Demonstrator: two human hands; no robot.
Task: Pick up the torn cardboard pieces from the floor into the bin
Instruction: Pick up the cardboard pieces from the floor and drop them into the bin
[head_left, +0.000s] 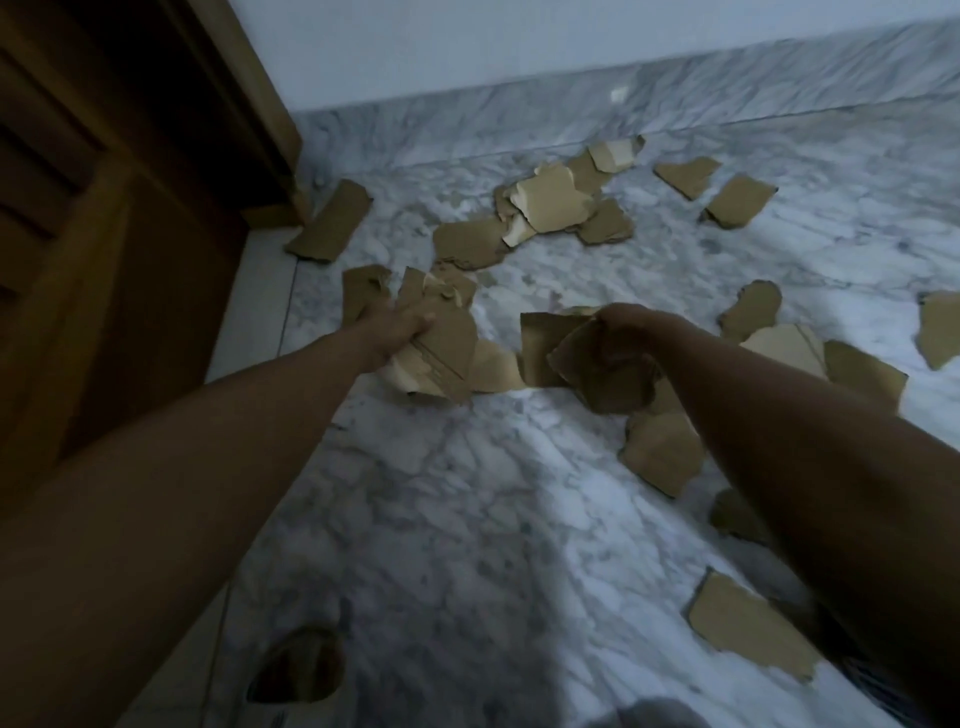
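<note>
Bare marble floor (467, 519) lies open between the two outstretched arms, below the cardboard bundle (441, 353) gripped by the left hand (400, 330). Beyond that bundle, a heap of torn pieces (550, 202) crowds the way to the skirting (675, 88). Left of the bundle, a wooden door (104, 208) walls off passage; right of it, the right hand (618, 322) grips more cardboard (597, 369) and scattered scraps (665, 447) litter the floor.

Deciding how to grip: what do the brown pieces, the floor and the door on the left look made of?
Torn pieces: likely matte brown cardboard, with ragged edges and paler peeled layers. Floor: white stone with grey veins, probably polished marble, slightly glossy. Door: brown, panelled, seemingly varnished wood.
</note>
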